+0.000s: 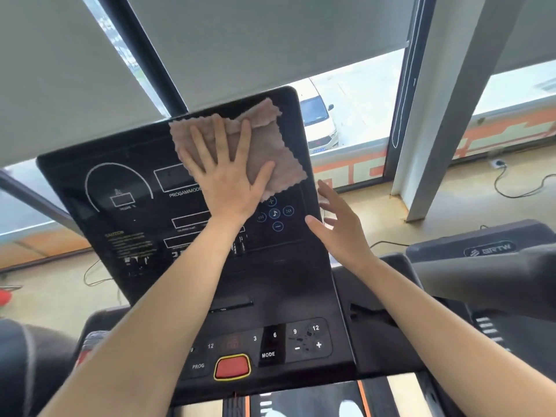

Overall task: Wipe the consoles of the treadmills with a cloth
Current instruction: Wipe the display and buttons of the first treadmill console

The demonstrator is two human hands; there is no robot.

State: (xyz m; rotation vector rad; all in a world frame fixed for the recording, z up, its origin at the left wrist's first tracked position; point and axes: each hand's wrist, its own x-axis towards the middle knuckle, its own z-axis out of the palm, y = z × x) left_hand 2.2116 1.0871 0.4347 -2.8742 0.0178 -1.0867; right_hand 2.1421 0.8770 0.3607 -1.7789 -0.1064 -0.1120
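Observation:
The black treadmill console (126,212) tilts up in front of me, its dark screen printed with white outlines and blue music buttons. A pinkish-beige cloth (270,149) lies flat against the upper right part of that screen. My left hand (225,176) presses on the cloth with its fingers spread. My right hand (340,227) hovers at the console's right edge, fingers apart, holding nothing. Below sits the lower control panel (307,341) with number keys, MODE, PROG and a red stop button (232,367).
A second treadmill's dark console (487,251) stands close on the right. Windows with grey roller blinds (270,40) and a grey pillar (445,130) lie behind. Power cables (517,191) trail over the beige floor. A white car (319,121) is parked outside.

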